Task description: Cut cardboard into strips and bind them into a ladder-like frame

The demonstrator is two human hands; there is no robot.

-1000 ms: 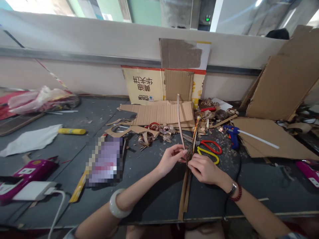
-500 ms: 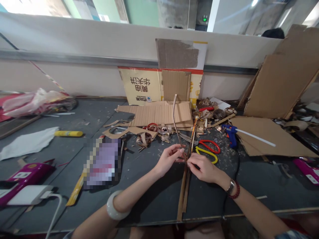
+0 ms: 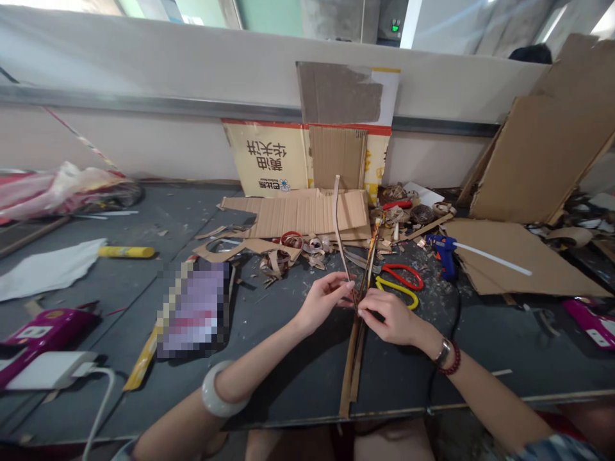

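Both of my hands meet over narrow cardboard strips (image 3: 352, 371) that run from the table's front edge toward the back. Thumb and fingers of my left hand (image 3: 323, 302) pinch one thin strip, whose free end (image 3: 337, 205) rises and curves upward. Close beside it, my right hand (image 3: 390, 317) has its fingertips pressed on the strips where they come together; those fingers partly hide the joint. Just beyond my right hand lie scissors with one red and one yellow handle (image 3: 401, 296), their blades partly covered by the strips.
A blue glue gun (image 3: 446, 256) with a white glue stick rests to the right, its cord trailing forward. Cardboard sheets (image 3: 519, 256) lie and lean behind it. Curled scraps (image 3: 278, 262) clutter the back. At left are a yellow tube (image 3: 125, 252) and a power strip (image 3: 48, 333).
The camera view has shifted slightly. My hands stay at the same spot on the strips, with only small finger movements, and the upright strip end remains raised.
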